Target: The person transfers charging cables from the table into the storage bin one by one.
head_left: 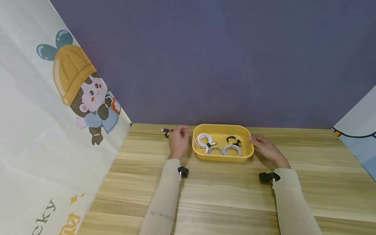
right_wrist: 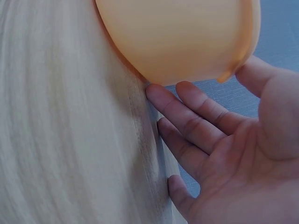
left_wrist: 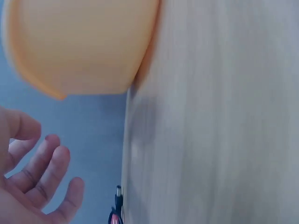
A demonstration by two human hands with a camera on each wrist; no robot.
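Observation:
A yellow plastic basket (head_left: 218, 158) stands on the table near the wall. Inside it lie a coiled white cable (head_left: 203, 140), a black cable (head_left: 233, 140) with a yellow tie, and grey-white coiled cables (head_left: 232, 150) along the front. My left hand (head_left: 179, 140) hovers just left of the basket, fingers loosely bent around nothing. In the left wrist view a gap separates it from the basket wall (left_wrist: 88, 46). At the basket's right end, my right hand (right_wrist: 224, 135) has its thumb at the rim and nearly straight fingertips by the lower wall.
Another black cable (head_left: 167, 130) with a metal plug lies beyond my left hand, partly covered by it. The wood-grain table (head_left: 223, 195) ends at a dark blue-grey wall (head_left: 220, 65). A white printed sheet (head_left: 35, 130) hangs along the left side.

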